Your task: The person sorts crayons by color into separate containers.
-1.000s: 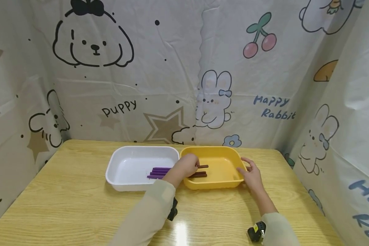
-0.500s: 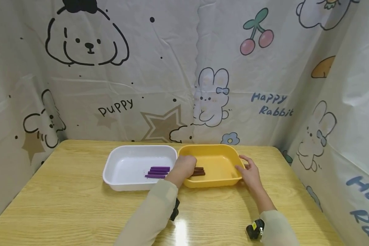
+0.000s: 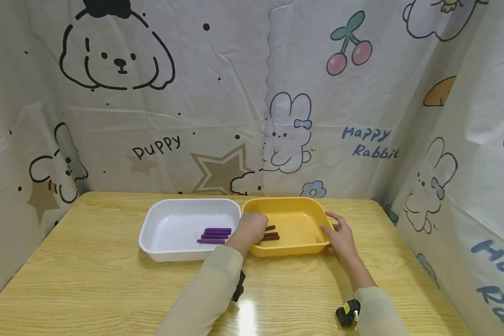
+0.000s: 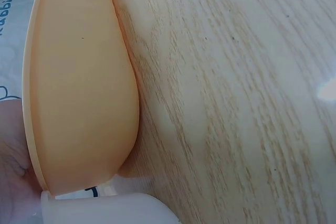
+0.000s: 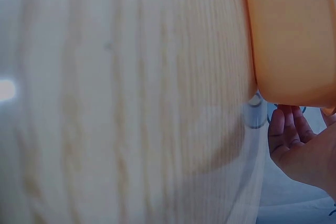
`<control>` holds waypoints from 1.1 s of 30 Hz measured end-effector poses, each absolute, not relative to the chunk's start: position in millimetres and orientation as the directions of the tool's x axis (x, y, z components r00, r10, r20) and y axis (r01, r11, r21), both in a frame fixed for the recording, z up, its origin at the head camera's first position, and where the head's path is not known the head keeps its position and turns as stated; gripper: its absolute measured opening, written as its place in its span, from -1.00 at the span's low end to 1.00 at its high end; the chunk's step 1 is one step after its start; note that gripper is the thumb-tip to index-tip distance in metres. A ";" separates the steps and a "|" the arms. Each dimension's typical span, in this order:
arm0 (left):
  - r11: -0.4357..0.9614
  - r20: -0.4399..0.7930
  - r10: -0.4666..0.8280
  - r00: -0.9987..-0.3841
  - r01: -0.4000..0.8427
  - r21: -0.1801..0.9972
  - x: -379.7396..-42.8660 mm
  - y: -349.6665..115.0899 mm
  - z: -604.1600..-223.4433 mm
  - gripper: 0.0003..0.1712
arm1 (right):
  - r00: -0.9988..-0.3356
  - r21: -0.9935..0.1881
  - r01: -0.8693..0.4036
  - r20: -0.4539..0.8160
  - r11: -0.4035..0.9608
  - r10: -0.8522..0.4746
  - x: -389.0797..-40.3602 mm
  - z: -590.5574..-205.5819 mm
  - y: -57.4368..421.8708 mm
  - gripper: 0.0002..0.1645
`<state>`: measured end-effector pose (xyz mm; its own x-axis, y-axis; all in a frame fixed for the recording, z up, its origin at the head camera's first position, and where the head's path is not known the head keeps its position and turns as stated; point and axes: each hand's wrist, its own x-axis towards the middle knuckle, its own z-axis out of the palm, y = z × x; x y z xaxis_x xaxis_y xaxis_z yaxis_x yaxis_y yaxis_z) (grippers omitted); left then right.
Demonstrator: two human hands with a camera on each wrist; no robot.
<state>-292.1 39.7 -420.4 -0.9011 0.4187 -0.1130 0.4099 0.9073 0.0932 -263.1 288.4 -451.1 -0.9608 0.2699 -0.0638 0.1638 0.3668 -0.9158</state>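
In the head view my left hand (image 3: 252,228) reaches over the near left part of a yellow tray (image 3: 294,249), its fingers curled down. It pinches a slim brown crayon (image 3: 270,227), whose tip sticks out tilted; the fingertips are hidden behind the hand. Just nearer lie more brown crayons (image 3: 271,237) on the tray floor, partly covered. My right hand (image 3: 339,234) grips the tray's right end, thumb over the rim and fingers outside. The right wrist view has that same hand (image 5: 302,148) with fingers against the outer wall.
A white tray (image 3: 168,256) stands against the yellow one on the left. Several purple crayons (image 3: 214,236) lie inside it near its right side. Both trays rest on a wood-grain table (image 3: 88,280), with a printed cloth (image 3: 218,107) hanging behind.
The brown crayon in my left hand came down beside the other brown ones, then its tip lifted and tilted slightly. My right hand stays on the yellow tray; the head view shifted a little.
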 end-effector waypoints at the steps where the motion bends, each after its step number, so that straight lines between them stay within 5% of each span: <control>1: 0.907 -0.112 0.419 -0.901 0.410 0.101 -292.3 39.1 -420.2 -0.85 | -0.961 -0.916 0.163 -0.063 0.367 0.269 -263.2 -450.9 287.8 -0.37; 22: 0.801 0.043 0.520 -0.853 0.505 0.322 -288.0 -3.2 -386.8 -0.80 | -0.969 -0.912 0.142 -0.048 0.385 0.243 -264.5 -453.5 285.2 -0.36; 33: 0.795 0.049 0.407 -0.912 0.381 0.472 -268.0 -46.0 -368.0 -0.79 | -0.968 -0.906 0.163 -0.070 0.390 0.240 -262.7 -451.9 287.4 -0.35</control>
